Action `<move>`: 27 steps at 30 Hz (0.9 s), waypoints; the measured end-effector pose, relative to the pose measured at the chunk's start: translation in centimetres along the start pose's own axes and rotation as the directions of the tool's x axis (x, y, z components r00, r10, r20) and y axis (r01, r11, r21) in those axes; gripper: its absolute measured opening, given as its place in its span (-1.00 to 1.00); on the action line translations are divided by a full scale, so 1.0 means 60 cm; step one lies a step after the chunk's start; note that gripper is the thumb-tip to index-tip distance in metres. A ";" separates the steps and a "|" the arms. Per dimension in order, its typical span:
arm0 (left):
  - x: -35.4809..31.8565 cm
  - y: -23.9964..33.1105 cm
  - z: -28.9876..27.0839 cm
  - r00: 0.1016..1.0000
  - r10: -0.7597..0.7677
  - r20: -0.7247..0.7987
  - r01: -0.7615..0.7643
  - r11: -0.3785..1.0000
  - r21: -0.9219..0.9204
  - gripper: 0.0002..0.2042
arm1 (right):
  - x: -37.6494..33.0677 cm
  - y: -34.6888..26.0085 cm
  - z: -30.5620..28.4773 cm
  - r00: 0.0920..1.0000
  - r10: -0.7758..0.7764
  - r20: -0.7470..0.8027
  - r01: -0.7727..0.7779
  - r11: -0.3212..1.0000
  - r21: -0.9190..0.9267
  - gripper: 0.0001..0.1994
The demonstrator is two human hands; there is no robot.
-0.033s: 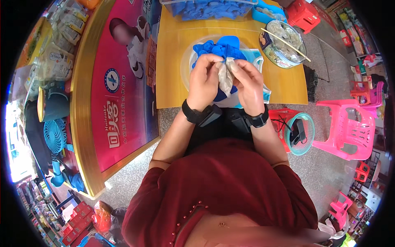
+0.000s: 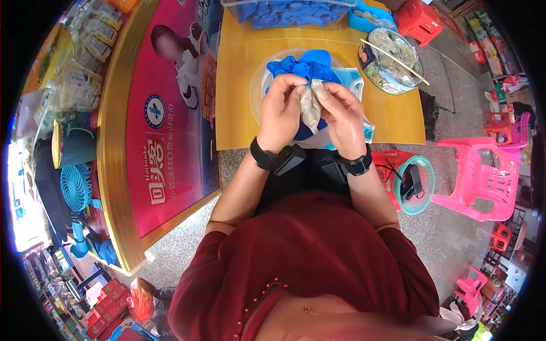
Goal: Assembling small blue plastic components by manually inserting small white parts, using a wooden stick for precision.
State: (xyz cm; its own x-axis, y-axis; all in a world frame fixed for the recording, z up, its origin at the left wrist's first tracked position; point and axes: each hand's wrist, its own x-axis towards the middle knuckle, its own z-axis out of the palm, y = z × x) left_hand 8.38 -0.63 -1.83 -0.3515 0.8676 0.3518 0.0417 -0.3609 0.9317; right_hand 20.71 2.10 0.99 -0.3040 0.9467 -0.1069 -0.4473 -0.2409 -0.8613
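Note:
Above the front of a yellow wooden table, my left hand and my right hand meet with fingers closed. Between them hangs a thin, crumpled, off-white piece; both hands pinch its upper part, and its lower end dangles free. What it is made of I cannot make out. Just beyond and beneath my fingers lies a heap of soft blue pieces, partly hidden by my hands. The heap sits on a round translucent tray, with a teal-and-white sheet under its right side.
A clear bin of blue pieces stands at the far edge. To the right is a round tin of pale pieces with a chopstick across it, near a blue container. A green basket and pink chair stand right; a counter borders the left.

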 end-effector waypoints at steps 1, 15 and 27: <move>0.002 -0.004 -0.002 1.000 0.016 -0.001 -0.016 0.999 -0.038 -0.89 | 0.004 0.005 -0.014 0.997 0.028 0.071 -0.029 0.999 0.021 -0.90; -0.004 -0.001 0.001 0.994 0.049 0.099 -0.062 0.989 0.135 -0.90 | 0.013 0.015 -0.028 0.997 -0.070 -0.039 0.060 0.976 -0.211 -0.93; 0.002 0.005 -0.013 0.986 -0.080 0.149 0.109 0.974 -0.199 -0.91 | 0.017 -0.006 -0.037 0.970 0.164 0.181 -0.159 0.986 -0.044 -0.88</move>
State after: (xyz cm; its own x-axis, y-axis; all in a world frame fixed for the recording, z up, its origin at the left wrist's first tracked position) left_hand 7.59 -0.90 -1.61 -0.2101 0.9350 0.2857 -0.1838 -0.3248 0.9277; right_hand 22.41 3.61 0.10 -0.5207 0.8395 -0.1552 -0.3555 -0.3785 -0.8546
